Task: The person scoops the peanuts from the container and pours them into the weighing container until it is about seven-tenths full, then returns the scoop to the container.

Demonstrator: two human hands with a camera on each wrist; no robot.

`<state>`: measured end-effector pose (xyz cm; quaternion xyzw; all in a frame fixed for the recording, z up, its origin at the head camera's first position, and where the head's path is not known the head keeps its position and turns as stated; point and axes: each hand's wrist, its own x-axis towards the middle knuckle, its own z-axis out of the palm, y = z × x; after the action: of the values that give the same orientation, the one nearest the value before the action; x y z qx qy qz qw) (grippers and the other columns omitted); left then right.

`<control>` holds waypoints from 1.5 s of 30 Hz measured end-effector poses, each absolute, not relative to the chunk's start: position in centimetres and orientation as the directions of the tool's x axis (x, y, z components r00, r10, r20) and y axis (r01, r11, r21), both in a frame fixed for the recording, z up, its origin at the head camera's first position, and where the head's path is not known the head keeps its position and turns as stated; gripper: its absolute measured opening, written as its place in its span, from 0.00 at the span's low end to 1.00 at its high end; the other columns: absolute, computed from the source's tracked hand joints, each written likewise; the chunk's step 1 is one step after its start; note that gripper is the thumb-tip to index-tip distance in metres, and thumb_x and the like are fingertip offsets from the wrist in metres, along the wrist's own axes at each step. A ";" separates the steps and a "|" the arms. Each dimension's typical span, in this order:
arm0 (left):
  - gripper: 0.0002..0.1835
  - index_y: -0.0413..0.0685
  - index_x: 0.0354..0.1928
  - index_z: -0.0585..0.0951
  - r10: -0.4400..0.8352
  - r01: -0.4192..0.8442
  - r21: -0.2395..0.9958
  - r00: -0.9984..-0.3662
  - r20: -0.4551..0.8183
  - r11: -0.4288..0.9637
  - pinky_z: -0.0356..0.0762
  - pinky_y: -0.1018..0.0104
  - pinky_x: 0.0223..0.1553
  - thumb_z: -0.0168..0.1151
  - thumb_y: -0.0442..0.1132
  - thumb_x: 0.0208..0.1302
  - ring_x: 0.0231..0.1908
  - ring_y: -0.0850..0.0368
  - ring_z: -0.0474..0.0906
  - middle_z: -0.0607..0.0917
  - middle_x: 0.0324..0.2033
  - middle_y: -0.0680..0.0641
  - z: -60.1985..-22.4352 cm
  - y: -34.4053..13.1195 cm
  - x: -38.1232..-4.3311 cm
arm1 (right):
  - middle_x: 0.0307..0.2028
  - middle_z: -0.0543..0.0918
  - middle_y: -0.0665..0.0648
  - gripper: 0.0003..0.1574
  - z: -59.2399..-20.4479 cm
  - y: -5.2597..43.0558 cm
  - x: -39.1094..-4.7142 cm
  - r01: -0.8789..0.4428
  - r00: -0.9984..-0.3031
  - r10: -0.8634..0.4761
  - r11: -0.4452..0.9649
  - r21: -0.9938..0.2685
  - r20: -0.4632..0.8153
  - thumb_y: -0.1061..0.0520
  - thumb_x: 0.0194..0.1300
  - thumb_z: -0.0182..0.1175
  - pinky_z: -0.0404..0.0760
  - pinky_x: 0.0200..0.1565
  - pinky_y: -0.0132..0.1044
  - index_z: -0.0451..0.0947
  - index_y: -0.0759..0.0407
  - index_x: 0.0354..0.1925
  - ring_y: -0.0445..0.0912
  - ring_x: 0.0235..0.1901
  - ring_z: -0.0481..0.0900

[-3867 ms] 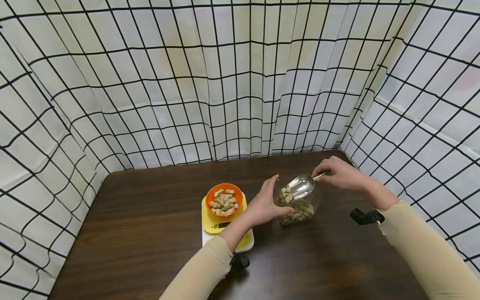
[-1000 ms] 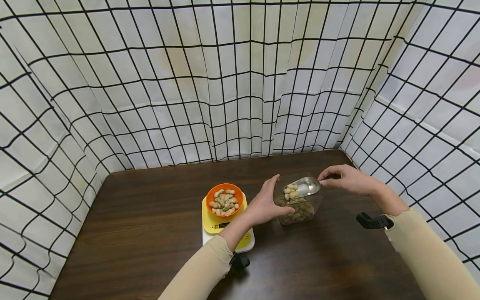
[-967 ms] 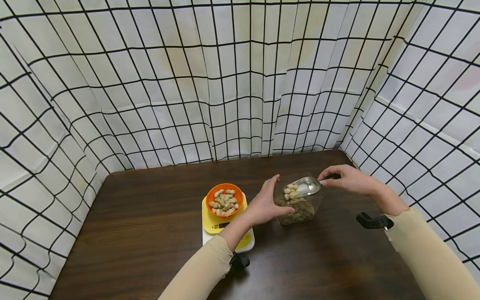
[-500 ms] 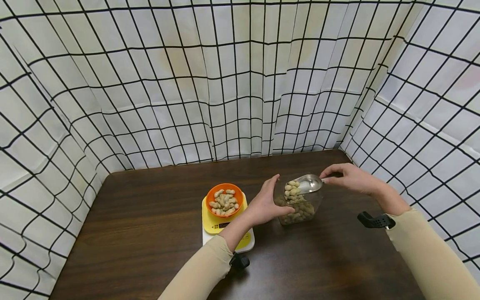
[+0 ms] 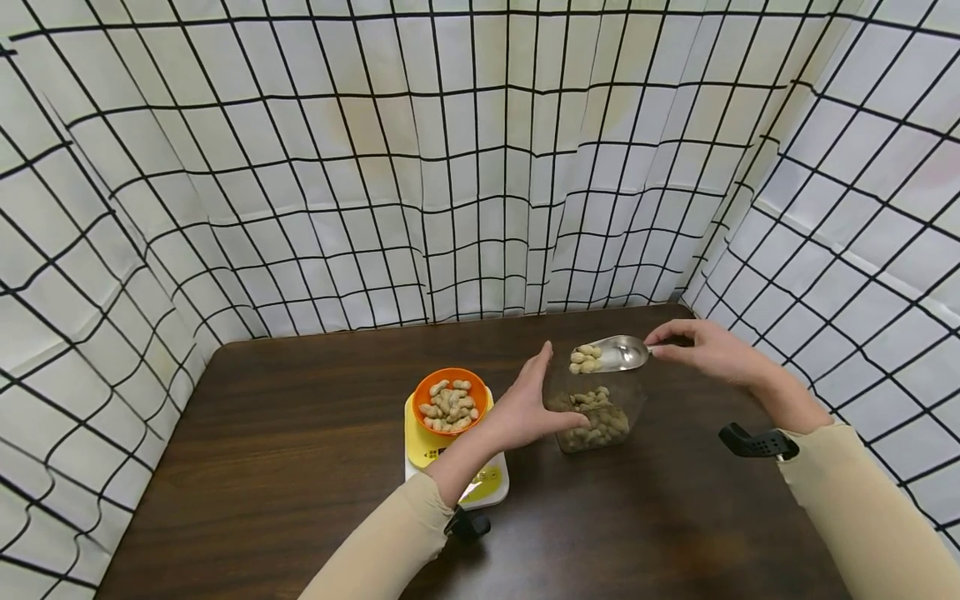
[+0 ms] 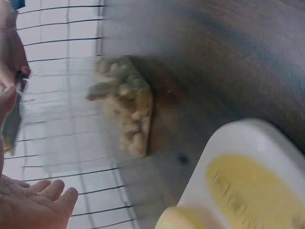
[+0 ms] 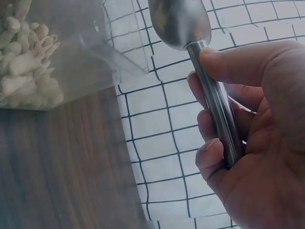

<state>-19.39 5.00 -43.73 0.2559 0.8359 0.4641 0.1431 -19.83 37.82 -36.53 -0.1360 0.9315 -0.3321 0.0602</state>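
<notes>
A metal scoop (image 5: 624, 353) carrying several unshelled peanuts (image 5: 585, 358) is above the mouth of a clear plastic container (image 5: 633, 406). My right hand (image 5: 708, 354) grips its handle; in the right wrist view, thumb and fingers wrap the steel handle (image 7: 217, 102). More peanuts (image 5: 600, 422) lie in the container. My left hand (image 5: 521, 408) is at the container's left side, thumb in front and fingers behind, spread wide. The left wrist view is blurred; fingers (image 6: 52, 195) look extended there, and whether they touch the wall I cannot tell.
An orange bowl (image 5: 418, 402) of peanuts stands on a yellow and white kitchen scale (image 5: 491, 492), left of the container. My left forearm passes over the scale's front. Grid-patterned white curtains (image 5: 480, 167) surround the dark wooden table (image 5: 300, 467).
The right hand has raised the scoop, with its peanuts, out of the container to above its opening. The left hand's fingertips have shifted slightly left. The bowl and scale have stayed put.
</notes>
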 end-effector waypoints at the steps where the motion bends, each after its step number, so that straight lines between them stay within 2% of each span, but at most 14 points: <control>1: 0.65 0.66 0.83 0.39 0.562 0.303 0.847 -0.827 0.006 0.437 0.62 0.46 0.70 0.75 0.63 0.55 0.76 0.51 0.53 0.49 0.80 0.52 -43.4 4.5 -19.3 | 0.56 0.80 0.57 0.19 -36.5 37.7 -19.9 -0.216 -0.956 -0.294 0.743 -0.633 -0.019 0.45 0.76 0.59 0.74 0.50 0.50 0.82 0.53 0.57 0.53 0.56 0.74; 7: 0.59 0.70 0.82 0.48 0.572 0.384 0.815 -0.817 0.080 0.434 0.65 0.46 0.68 0.75 0.63 0.56 0.74 0.55 0.58 0.55 0.78 0.57 -40.9 0.5 -18.3 | 0.58 0.79 0.58 0.18 -36.3 36.6 -20.1 -0.227 -0.955 -0.298 0.736 -0.638 -0.003 0.47 0.76 0.60 0.72 0.52 0.51 0.82 0.53 0.58 0.54 0.60 0.72; 10: 0.57 0.73 0.81 0.50 0.562 0.422 0.791 -0.818 0.122 0.443 0.67 0.45 0.67 0.75 0.63 0.56 0.73 0.54 0.59 0.55 0.77 0.57 -39.7 -2.3 -17.9 | 0.57 0.81 0.57 0.18 -36.2 35.8 -20.2 -0.238 -0.954 -0.301 0.731 -0.639 0.011 0.47 0.76 0.60 0.73 0.51 0.49 0.83 0.54 0.57 0.53 0.57 0.74; 14: 0.57 0.75 0.81 0.51 0.527 0.439 0.749 -0.838 0.142 0.496 0.66 0.39 0.65 0.76 0.63 0.55 0.74 0.53 0.55 0.54 0.78 0.55 -39.5 -6.2 -17.9 | 0.54 0.82 0.56 0.17 -36.2 34.4 -20.3 -0.249 -0.952 -0.306 0.725 -0.642 0.023 0.47 0.76 0.61 0.76 0.48 0.46 0.83 0.53 0.56 0.50 0.50 0.77; 17: 0.59 0.72 0.81 0.51 0.494 0.425 0.722 -0.859 0.133 0.545 0.62 0.32 0.65 0.78 0.61 0.53 0.76 0.49 0.48 0.52 0.79 0.52 -40.1 -9.1 -18.1 | 0.53 0.83 0.55 0.17 -36.3 33.3 -20.5 -0.259 -0.950 -0.312 0.721 -0.643 0.033 0.47 0.76 0.60 0.76 0.46 0.45 0.84 0.53 0.55 0.49 0.48 0.77; 22: 0.62 0.62 0.82 0.50 0.454 0.373 0.712 -0.887 0.085 0.595 0.59 0.26 0.64 0.79 0.60 0.51 0.77 0.41 0.45 0.51 0.79 0.44 -42.2 -12.4 -18.6 | 0.54 0.83 0.54 0.17 -36.5 31.4 -20.9 -0.264 -0.948 -0.315 0.716 -0.646 0.038 0.45 0.76 0.60 0.76 0.47 0.46 0.84 0.51 0.55 0.50 0.48 0.77; 31: 0.65 0.54 0.83 0.46 0.436 0.287 0.714 -0.900 -0.029 0.639 0.55 0.28 0.67 0.78 0.62 0.52 0.77 0.38 0.43 0.50 0.79 0.40 -45.7 -13.4 -19.4 | 0.54 0.82 0.53 0.15 -36.7 28.0 -22.0 -0.275 -0.936 -0.351 0.676 -0.684 0.029 0.46 0.76 0.61 0.76 0.50 0.49 0.83 0.50 0.54 0.50 0.51 0.78; 37: 0.65 0.50 0.82 0.49 0.436 0.282 0.720 -0.900 -0.031 0.634 0.56 0.29 0.67 0.78 0.62 0.51 0.76 0.38 0.46 0.54 0.78 0.40 -46.4 -13.2 -19.9 | 0.52 0.83 0.53 0.12 -37.3 25.8 -22.8 -0.315 -0.916 -0.398 0.655 -0.687 0.040 0.51 0.75 0.62 0.76 0.49 0.48 0.84 0.51 0.53 0.50 0.50 0.78; 45: 0.62 0.46 0.81 0.53 0.427 0.275 0.729 -0.904 -0.026 0.627 0.59 0.31 0.66 0.78 0.60 0.52 0.74 0.38 0.50 0.59 0.75 0.38 -46.8 -12.8 -19.9 | 0.48 0.85 0.52 0.09 -37.9 23.4 -23.5 -0.427 -0.874 -0.476 0.660 -0.618 0.096 0.58 0.73 0.63 0.77 0.47 0.46 0.86 0.55 0.49 0.46 0.46 0.79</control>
<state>-19.89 -12.75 -46.82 0.1960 0.8965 0.3849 0.0988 -23.51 23.44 -37.88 -0.2481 0.9102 -0.3296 0.0371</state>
